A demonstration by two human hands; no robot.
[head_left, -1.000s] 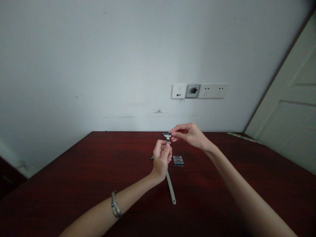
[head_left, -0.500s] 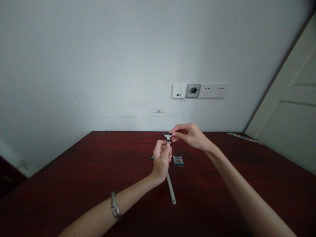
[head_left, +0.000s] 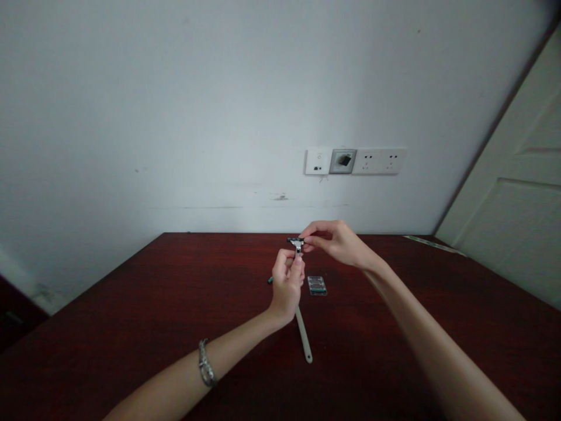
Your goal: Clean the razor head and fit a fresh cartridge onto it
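Note:
My left hand [head_left: 287,283] is closed around the silver neck of a razor [head_left: 298,248], which it holds upright with the dark head on top. With thumb and fingertips, my right hand [head_left: 337,242] pinches the right end of that head. A pale grey strip-like handle [head_left: 304,339], with a hole near its end, comes out below my left hand. Whether it belongs to the razor or lies on the table, I cannot tell. To the right of my left hand lies a small clear plastic case [head_left: 317,285] with a green part inside. A small green piece [head_left: 270,280] shows left of my left hand, partly hidden.
The dark red wooden table [head_left: 175,304] meets a white wall at its back edge. Sockets and a switch plate [head_left: 379,161] are on the wall. A thin patterned strip [head_left: 433,245] lies at the table's back right, near a pale door [head_left: 521,193].
Both hands stay almost in place on the razor. My right hand's fingers have shifted very slightly at the razor's head.

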